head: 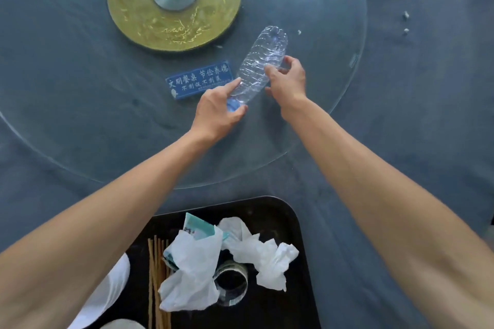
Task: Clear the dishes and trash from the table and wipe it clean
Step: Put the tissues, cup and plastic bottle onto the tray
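Left hand fingers clamp the cap end, right hand fingers wrap the body of the plastic bottle: likely crushing it for the tray at the surface's near edge.

Soft, cool daylight, wide-angle view

Light is even and a bit dim, bluish over the grey tablecloth; faint sheen along the round glass turntable; shadows weak and diffuse; forearms bulge at the lower corners from lens distortion; overall picture slightly soft; the black plastic tray reads dark.
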{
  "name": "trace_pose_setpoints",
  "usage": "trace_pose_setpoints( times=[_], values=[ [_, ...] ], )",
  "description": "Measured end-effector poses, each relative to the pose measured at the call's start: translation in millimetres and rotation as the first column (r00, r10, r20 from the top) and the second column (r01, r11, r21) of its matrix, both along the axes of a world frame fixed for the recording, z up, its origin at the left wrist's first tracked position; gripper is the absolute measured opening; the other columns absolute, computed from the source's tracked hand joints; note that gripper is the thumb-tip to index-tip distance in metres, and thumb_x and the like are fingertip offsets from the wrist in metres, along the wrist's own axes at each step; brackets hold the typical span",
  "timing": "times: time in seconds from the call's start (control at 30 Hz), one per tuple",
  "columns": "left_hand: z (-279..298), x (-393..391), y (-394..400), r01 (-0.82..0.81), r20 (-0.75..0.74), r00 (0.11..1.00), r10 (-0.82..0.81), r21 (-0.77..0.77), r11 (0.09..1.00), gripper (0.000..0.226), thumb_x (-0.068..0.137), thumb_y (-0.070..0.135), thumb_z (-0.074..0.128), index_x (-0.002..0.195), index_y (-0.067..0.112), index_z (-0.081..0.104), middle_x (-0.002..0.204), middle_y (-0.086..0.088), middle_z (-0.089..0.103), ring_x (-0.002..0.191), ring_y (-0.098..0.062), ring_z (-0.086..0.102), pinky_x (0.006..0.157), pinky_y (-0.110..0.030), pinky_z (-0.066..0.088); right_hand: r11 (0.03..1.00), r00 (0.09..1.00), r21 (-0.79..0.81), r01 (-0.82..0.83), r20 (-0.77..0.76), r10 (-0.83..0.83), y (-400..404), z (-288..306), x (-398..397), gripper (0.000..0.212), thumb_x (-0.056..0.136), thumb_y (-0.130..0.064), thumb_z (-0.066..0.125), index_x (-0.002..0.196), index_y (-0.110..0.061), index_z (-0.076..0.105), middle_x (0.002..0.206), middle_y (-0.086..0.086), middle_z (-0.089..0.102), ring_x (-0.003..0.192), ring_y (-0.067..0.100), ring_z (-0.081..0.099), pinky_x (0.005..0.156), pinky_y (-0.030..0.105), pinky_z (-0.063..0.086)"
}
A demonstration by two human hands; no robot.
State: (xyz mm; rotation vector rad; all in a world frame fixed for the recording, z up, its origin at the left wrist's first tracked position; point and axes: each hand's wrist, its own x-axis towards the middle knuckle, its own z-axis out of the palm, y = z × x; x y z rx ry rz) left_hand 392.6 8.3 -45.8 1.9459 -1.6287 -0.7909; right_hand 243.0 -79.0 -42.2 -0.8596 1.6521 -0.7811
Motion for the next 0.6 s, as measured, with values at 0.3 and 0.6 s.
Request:
trace_pose_setpoints(
  times=[0.3,0.6],
  values=[
    [32.6,9.2,55.0,-0.002,-0.181,0.983,-0.015,-0.094,0.996,0.059,0.083,0.015,0.08,0.139,0.021,0.062,0.127,0.007,0.067,0.095,0.015,0.058,0.088,-0.011,0.047,0.981,0.939,0.068,0.181,0.285,-0.193,68.4,44.6,-6.7,0.048,0.087,-0.002,0.066,0.129,-0.019,0.049,0.118,0.015,0.07,0.09,0.02,0.071,0.074,0.037,0.066],
    [98.0,28.9,211.1,0.176,-0.231,0.95,-0.208,-0.153,0.972,0.056,0.085,0.015,0.082,0.137,0.017,0.063,0.13,0.006,0.066,0.101,0.005,0.062,0.085,-0.028,0.057,0.995,0.93,0.066,0.075,0.356,-0.094,241.9,115.5,-35.4,0.064,0.088,-0.002,0.073,0.139,-0.025,0.042,0.119,0.014,0.071,0.108,0.027,0.073,0.072,0.029,0.063]
  ],
)
